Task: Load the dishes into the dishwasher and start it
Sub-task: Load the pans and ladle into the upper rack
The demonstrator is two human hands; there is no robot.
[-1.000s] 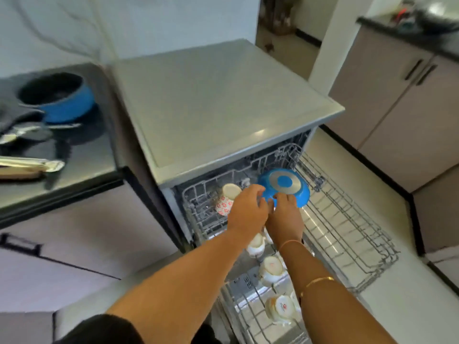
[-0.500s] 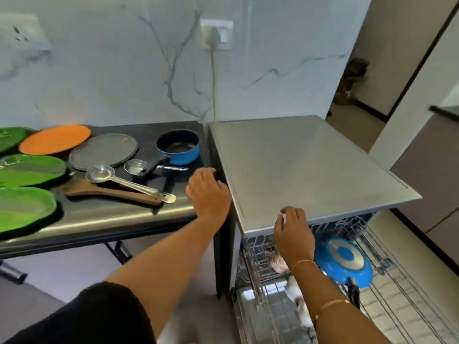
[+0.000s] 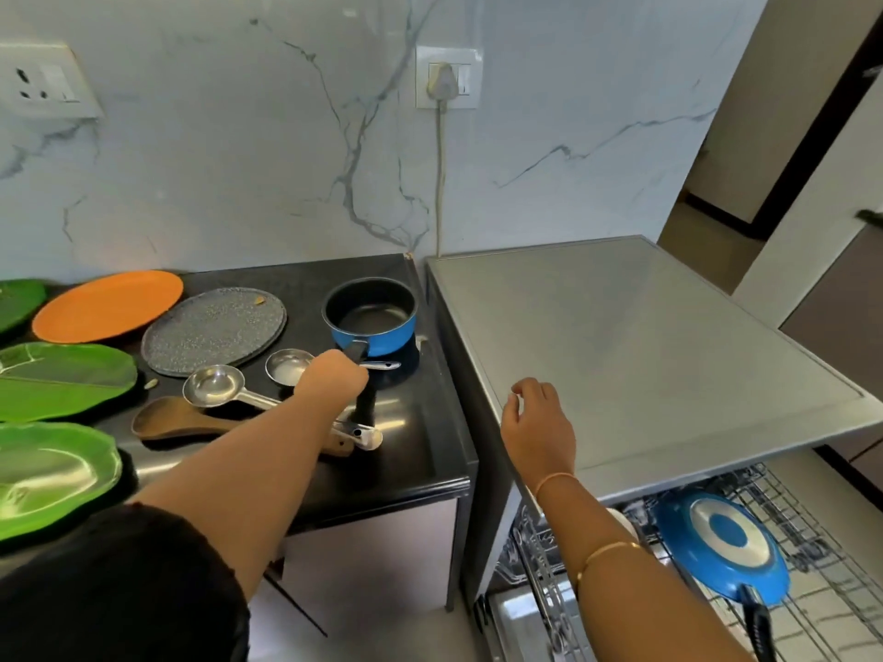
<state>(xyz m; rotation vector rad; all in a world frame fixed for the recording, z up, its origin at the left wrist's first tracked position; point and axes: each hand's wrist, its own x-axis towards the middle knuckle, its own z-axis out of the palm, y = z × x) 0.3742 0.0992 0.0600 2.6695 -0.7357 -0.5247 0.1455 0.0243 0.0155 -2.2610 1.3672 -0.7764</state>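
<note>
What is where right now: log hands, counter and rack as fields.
left hand: grips the handle of the blue saucepan
right hand: loosely curled over the dishwasher top, holding nothing
rack: blue frying pan, bottom up
counter: orange plate, grey speckled plate, green leaf plates, steel scoops, wooden spatula

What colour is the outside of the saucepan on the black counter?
The saucepan is blue outside, seen in the head view.

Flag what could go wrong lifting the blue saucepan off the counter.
1. The left hand grips only the handle of the saucepan, so it may tip.
2. The small ladle lies beside that handle and could get knocked.
3. The blue pan fills part of the rack; space looks tight.
</note>
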